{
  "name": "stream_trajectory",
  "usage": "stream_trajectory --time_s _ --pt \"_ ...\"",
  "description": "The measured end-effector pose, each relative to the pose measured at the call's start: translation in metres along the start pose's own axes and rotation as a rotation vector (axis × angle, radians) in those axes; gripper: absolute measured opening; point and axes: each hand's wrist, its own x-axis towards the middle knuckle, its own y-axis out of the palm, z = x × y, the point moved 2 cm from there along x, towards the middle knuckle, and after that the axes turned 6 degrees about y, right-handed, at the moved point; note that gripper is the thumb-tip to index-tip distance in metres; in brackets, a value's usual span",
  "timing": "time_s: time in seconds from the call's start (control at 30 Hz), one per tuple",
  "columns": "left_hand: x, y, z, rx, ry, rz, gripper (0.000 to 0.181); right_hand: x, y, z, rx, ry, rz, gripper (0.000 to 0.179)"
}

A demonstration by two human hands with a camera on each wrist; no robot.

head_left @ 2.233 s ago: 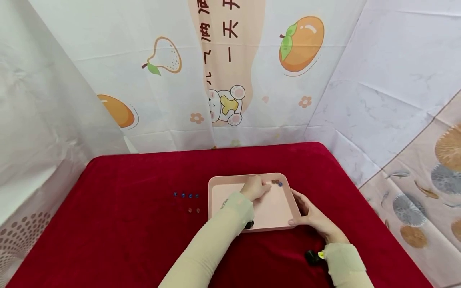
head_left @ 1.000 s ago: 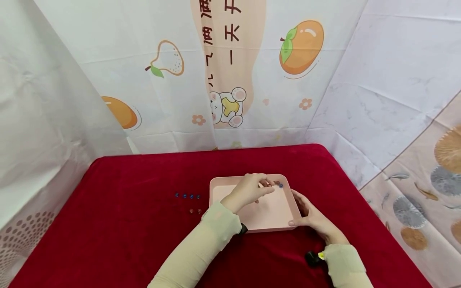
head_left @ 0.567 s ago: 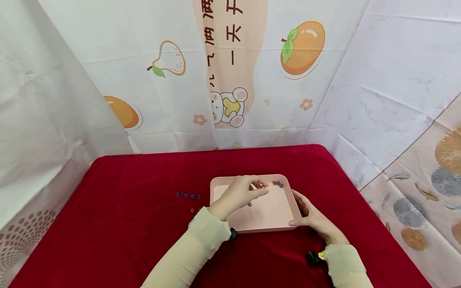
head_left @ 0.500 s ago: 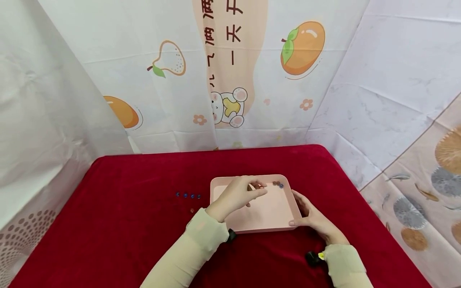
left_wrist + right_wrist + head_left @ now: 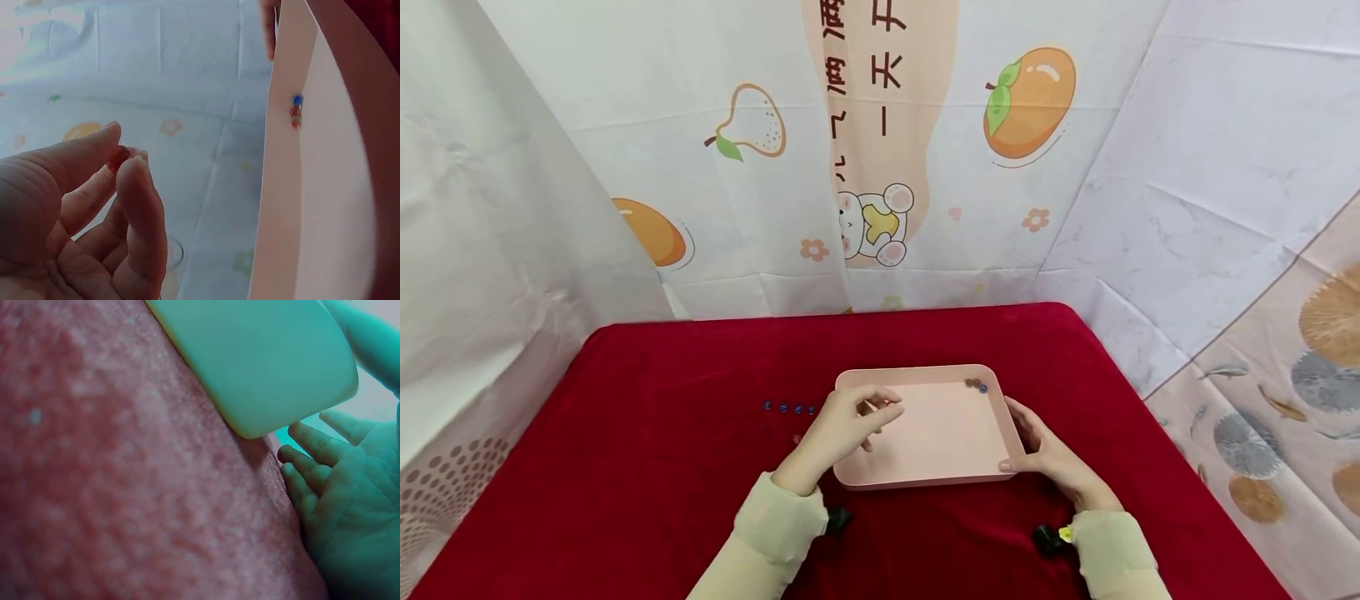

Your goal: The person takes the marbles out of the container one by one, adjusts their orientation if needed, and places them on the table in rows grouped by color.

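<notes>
In the head view, my left hand (image 5: 842,421) hovers over the left rim of a pale pink tray (image 5: 936,433). Between its thumb and fingertips it pinches a small red glass marble (image 5: 117,159), clearest in the left wrist view. My right hand (image 5: 1056,458) grips the tray's right side near the front corner, thumb at the rim and fingers along the outer wall. Inside the tray's far right corner lie two reddish-brown marbles (image 5: 972,382) and a blue marble (image 5: 982,389), close together.
Left of the tray, several blue marbles (image 5: 784,408) sit in a row on the red cloth (image 5: 647,450). A reddish marble (image 5: 797,438) lies nearer, partly behind my left hand. Printed curtains (image 5: 760,208) hang behind the table.
My left hand has lifted a red marble from the tray's far right area and carried it left to the left rim. The right hand keeps its hold on the tray.
</notes>
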Motion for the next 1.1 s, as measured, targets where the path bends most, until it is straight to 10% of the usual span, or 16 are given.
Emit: stream_trajectory --time_s 1.1 --pt "-0.05 -0.084 0.054 0.091 -0.192 -0.285 0.028 0.001 0.001 -0.001 0.014 -0.015 0.012 0.096"
